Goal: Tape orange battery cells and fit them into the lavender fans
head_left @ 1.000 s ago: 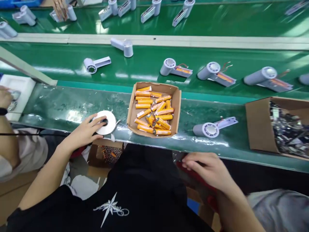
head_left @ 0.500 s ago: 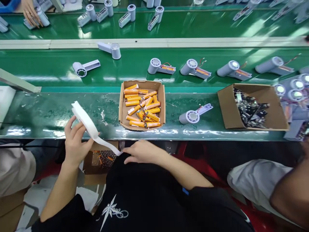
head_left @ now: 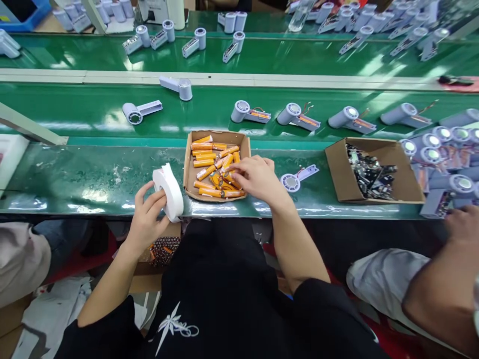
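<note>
My left hand (head_left: 147, 219) grips a roll of white tape (head_left: 173, 194) over the near edge of the bench, its fingers in the roll's core. My right hand (head_left: 260, 182) reaches over the right side of a shallow cardboard box (head_left: 190, 187). Its thumb and fingers are a little apart, down among the orange cylindrical batteries (head_left: 204, 163); no battery is seen lifted. Right of that box lies a pale grey handheld fan body (head_left: 291, 182) with its handle shell open and a red wire showing.
A deeper cardboard box (head_left: 339, 174) of small circuit boards stands to the right, beside clustered fan bodies (head_left: 460, 184). Several fan bodies lie on the green conveyor belt (head_left: 209, 114) beyond. A co-worker's hand (head_left: 464, 224) is at the right edge. Below the bench sits a carton (head_left: 149, 284).
My right hand has left the tape's loose end and moved up to the batteries. My left hand has carried the roll rightward, and the long pulled strip no longer shows. The co-worker's hand at top left is gone.
</note>
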A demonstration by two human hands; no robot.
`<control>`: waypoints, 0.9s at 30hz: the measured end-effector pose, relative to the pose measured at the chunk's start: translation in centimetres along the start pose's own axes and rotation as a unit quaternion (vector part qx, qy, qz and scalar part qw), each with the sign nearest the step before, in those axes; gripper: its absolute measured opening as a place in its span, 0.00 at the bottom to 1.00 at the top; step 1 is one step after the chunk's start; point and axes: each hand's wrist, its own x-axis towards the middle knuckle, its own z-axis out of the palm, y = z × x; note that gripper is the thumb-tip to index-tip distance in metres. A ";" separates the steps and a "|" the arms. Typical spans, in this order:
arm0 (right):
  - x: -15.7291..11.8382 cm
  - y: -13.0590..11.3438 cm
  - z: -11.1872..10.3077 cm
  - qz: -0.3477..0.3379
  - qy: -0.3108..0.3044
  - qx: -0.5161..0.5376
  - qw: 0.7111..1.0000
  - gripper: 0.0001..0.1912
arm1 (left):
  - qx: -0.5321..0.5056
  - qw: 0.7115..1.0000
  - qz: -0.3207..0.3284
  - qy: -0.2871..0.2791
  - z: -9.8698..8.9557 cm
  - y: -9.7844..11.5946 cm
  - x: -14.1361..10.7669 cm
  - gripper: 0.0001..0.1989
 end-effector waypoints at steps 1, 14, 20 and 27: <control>-0.2 -0.2 0.0 0.004 0.002 -0.022 1.000 0.18 | -0.003 1.000 -0.001 -0.006 0.1 0.2 0.2 0.25; -1.4 1.6 -0.5 0.013 0.055 0.204 0.977 0.17 | -0.007 0.999 0.035 -0.031 1.0 1.8 1.7 0.24; -3.0 1.5 -2.5 -0.054 -0.056 0.049 0.996 0.17 | -0.005 0.998 0.053 -0.022 0.7 2.0 1.9 0.25; -3.0 3.3 -2.8 -0.112 -0.142 0.048 0.982 0.21 | -0.005 0.998 0.037 -0.055 1.3 2.1 1.8 0.25</control>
